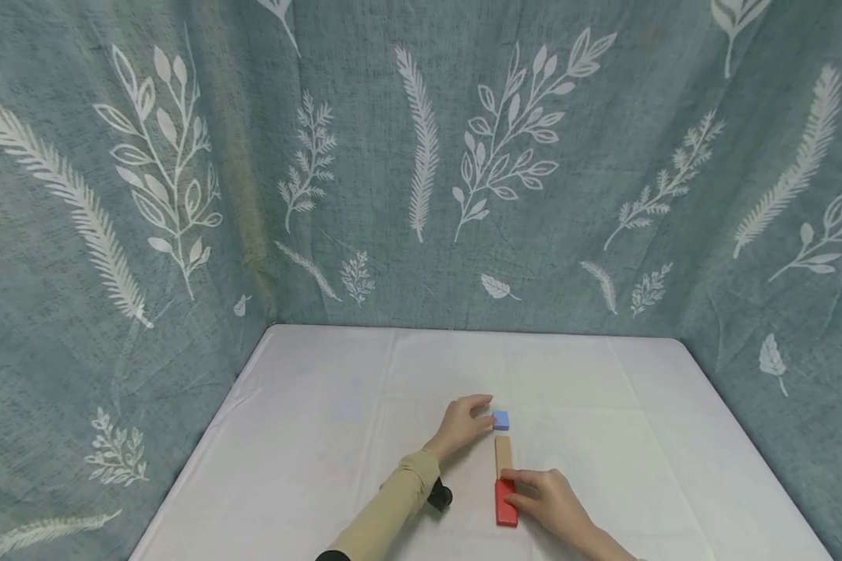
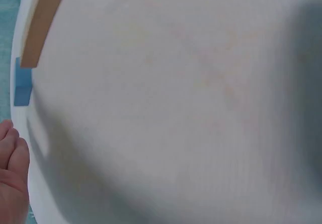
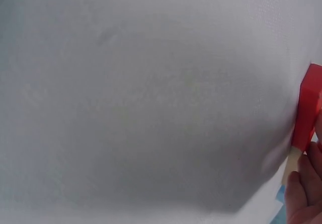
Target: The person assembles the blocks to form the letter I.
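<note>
A red rectangular block point(image 1: 507, 514) lies lengthwise on the white table, with a light wooden block point(image 1: 503, 456) end to end beyond it. Farther off, past a small gap, sits a small blue block point(image 1: 501, 421). My left hand point(image 1: 463, 422) is beside the blue block, thumb near its left side, fingers loosely extended. In the left wrist view that hand point(image 2: 12, 176) appears apart from the blue block point(image 2: 23, 88). My right hand point(image 1: 550, 502) holds the red block, fingertips at its far end, thumb over its right edge. The right wrist view shows fingers point(image 3: 307, 181) against it.
A white cloth covers the table point(image 1: 309, 405). Green-blue curtains point(image 1: 365, 156) with white leaf prints hang behind and at both sides. A black wrist device point(image 1: 440, 495) sits under the left sleeve point(image 1: 393, 502).
</note>
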Demonstrator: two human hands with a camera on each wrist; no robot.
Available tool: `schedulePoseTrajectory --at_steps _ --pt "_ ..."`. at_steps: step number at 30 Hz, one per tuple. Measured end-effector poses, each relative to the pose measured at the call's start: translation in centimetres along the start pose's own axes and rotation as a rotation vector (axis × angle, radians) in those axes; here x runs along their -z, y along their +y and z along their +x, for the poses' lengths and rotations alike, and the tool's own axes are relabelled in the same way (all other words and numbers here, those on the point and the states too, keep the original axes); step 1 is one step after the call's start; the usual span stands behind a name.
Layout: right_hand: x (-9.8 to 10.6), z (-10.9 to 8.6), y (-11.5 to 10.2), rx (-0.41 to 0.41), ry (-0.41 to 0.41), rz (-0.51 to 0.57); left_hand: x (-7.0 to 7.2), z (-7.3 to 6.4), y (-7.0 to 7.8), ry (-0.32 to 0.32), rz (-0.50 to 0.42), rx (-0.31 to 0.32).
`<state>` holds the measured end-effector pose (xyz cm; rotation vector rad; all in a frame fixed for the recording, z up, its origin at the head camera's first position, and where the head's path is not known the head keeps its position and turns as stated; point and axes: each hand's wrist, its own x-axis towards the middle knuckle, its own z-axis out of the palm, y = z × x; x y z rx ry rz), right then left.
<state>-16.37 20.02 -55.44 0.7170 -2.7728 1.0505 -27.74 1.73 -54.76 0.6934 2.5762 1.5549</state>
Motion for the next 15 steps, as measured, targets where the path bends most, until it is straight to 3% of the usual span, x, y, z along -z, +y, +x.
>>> schedulePoseTrajectory --at_steps 6,15 --pt "0.5 0.4 -0.2 -0.015 -0.063 -0.072 2.1 0.4 0.4 0.019 -0.031 0.006" --pt "0.9 0.4 -0.4 -0.009 -0.059 -0.129 7.0 0.8 0.2 0.098 0.075 -0.027"
